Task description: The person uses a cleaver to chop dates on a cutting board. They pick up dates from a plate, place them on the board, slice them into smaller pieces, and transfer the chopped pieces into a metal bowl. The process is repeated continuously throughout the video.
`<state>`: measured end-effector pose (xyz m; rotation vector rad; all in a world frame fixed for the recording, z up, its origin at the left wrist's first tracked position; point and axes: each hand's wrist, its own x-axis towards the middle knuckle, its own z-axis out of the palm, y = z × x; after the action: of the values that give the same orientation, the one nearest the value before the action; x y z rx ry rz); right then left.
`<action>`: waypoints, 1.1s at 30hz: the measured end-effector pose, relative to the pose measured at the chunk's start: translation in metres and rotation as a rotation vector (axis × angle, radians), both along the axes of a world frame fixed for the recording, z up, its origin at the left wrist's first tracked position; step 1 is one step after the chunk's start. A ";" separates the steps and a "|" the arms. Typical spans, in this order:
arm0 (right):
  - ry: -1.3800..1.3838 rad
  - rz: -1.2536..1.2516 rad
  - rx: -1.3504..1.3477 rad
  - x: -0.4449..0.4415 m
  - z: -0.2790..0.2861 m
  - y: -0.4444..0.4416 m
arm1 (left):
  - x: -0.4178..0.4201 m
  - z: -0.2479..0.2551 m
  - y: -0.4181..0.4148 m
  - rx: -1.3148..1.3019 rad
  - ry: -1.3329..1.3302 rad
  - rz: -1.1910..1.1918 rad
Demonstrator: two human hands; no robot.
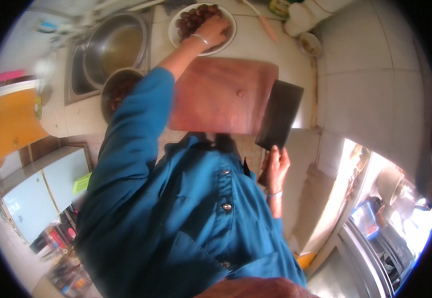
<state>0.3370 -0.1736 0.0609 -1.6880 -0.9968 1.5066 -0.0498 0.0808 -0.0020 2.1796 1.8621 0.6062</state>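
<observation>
My left hand reaches into a white bowl of dark reddish-brown round items, grapes or chestnuts by their look. Its fingers are down among them, and whether they grip one is hidden. In my right hand is the handle of a cleaver with a broad dark blade. That blade lies across the right edge of a reddish cutting board. One small reddish-brown piece rests on the board, left of the blade.
Left of the board, a metal bowl with dark red pieces is partly behind my left sleeve. Beyond it, a large steel basin holding cloudy liquid sits at the sink. A peach-handled brush and a small bowl stand near the tiled wall.
</observation>
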 end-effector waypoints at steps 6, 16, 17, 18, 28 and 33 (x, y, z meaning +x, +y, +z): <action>0.019 -0.038 -0.019 -0.003 -0.003 -0.003 | -0.019 0.005 -0.058 -0.201 -0.716 0.270; 0.035 -0.023 -0.006 -0.003 -0.006 0.001 | 0.075 0.001 -0.170 -0.245 -0.508 -0.207; 0.041 -0.025 -0.009 -0.004 -0.006 0.001 | 0.079 -0.007 -0.175 -0.189 -0.485 -0.173; 0.044 -0.029 -0.011 -0.006 -0.005 0.001 | 0.084 -0.006 -0.177 -0.133 -0.464 -0.141; 0.033 -0.026 -0.023 -0.006 -0.005 -0.003 | 0.017 -0.003 -0.041 0.095 -0.241 0.093; 0.020 -0.032 -0.045 -0.008 0.004 -0.002 | -0.004 -0.014 -0.003 -0.231 -0.045 -0.068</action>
<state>0.3287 -0.1760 0.0644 -1.7090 -0.9283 1.5325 -0.0536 0.0780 -0.0158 2.0531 1.7324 0.4005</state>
